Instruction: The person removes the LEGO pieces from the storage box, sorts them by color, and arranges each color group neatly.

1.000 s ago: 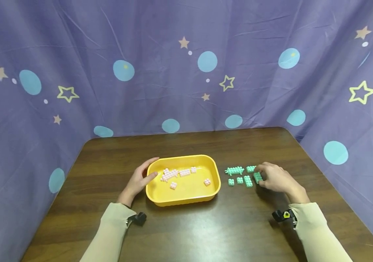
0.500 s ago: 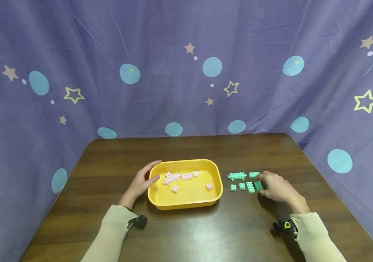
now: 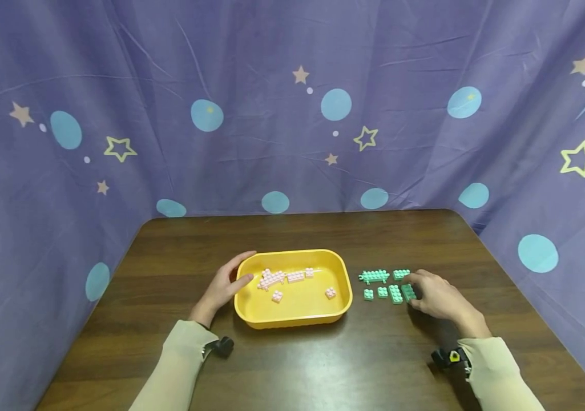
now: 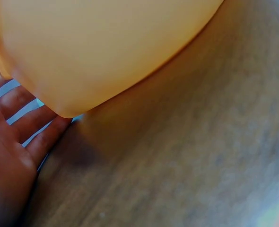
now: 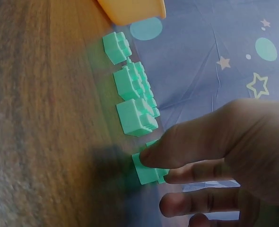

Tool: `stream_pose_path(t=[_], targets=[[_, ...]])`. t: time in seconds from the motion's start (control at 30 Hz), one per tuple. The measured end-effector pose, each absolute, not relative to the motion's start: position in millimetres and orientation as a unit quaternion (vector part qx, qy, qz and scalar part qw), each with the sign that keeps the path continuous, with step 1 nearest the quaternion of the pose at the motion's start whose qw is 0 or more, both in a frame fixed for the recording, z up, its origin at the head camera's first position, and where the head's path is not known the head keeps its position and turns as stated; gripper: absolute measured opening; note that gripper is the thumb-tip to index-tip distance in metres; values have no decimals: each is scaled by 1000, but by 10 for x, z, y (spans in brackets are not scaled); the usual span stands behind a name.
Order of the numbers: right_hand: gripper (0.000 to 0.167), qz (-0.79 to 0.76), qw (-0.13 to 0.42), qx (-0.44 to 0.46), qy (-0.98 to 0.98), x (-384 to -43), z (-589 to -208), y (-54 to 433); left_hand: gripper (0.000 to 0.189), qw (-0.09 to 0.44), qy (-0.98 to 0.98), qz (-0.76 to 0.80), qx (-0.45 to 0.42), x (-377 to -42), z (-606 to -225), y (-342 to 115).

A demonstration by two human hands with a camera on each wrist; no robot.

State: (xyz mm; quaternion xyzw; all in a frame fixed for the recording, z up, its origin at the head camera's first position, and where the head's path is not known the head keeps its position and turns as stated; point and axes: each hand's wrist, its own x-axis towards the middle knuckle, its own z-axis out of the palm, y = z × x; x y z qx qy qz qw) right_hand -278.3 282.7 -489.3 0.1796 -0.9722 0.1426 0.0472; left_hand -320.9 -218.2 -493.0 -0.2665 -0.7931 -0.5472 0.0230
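My left hand (image 3: 220, 290) holds the left end of a yellow plastic tray (image 3: 297, 307), its thumb over the rim and its fingers along the outer wall. Inside the tray lie several pink building blocks (image 3: 295, 276). To the right, my right hand (image 3: 438, 294) has its thumb and index finger on a green building block (image 3: 408, 293) at the end of a group. In the right wrist view the thumb lies against that green block (image 5: 146, 172), which sits on the table. More green blocks (image 3: 374, 276) lie between it and the tray.
The brown wooden table (image 3: 292, 371) carries everything. A purple curtain (image 3: 251, 142) with stars and dots hangs along its back and sides. Black wrist cameras (image 3: 224, 346) are strapped to both wrists.
The head view has shifted slightly, so everything sits lower and a little to the right. Both hands stay about where they were on the tray and the green block.
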Motion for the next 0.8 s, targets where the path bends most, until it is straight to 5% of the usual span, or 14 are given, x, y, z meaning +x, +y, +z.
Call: stream_pose_path(t=[0.43, 0.8], targets=[[36, 155, 133, 240, -949, -2936, -4540, 2527, 54, 32, -796, -543, -265, -3193, -4965, -2189], [32, 180, 151, 289, -928, -3196, -4307, 1927, 54, 32, -788, -550, -274, -3223, -4965, -2177]])
